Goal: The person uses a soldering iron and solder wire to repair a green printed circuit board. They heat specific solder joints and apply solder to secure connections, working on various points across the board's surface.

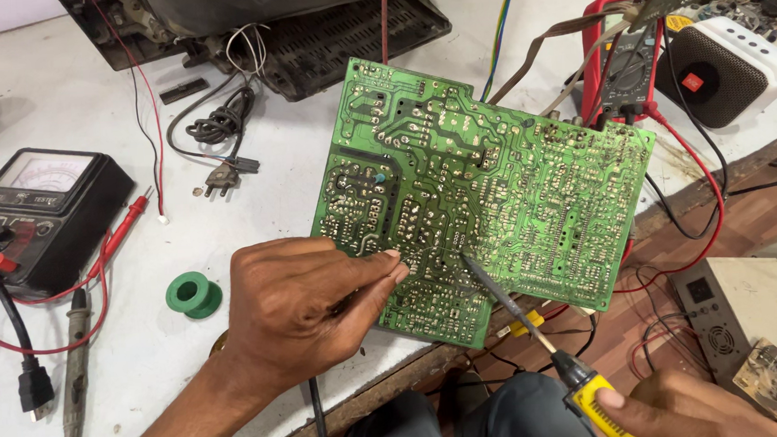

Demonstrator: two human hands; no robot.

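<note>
Our left hand (300, 307), fingers pinched together, steadies the green solder-side circuit board (485, 196); our right hand (682, 407), clamped on the yellow-handled soldering iron (536, 330), risks bridging neighbouring joints.

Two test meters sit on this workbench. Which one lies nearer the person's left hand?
The black analogue meter with a needle dial, left of the left hand. The red-cased digital meter stands beyond the green circuit board.

Both hands are bare: the left hand (300, 307) shows no glove, ring or watch, and its forearm is uncovered, with no sleeve in view. The right hand (682, 407) is likewise ungloved. Dark grey-blue trousers (496, 412) cover the lap below.
</note>
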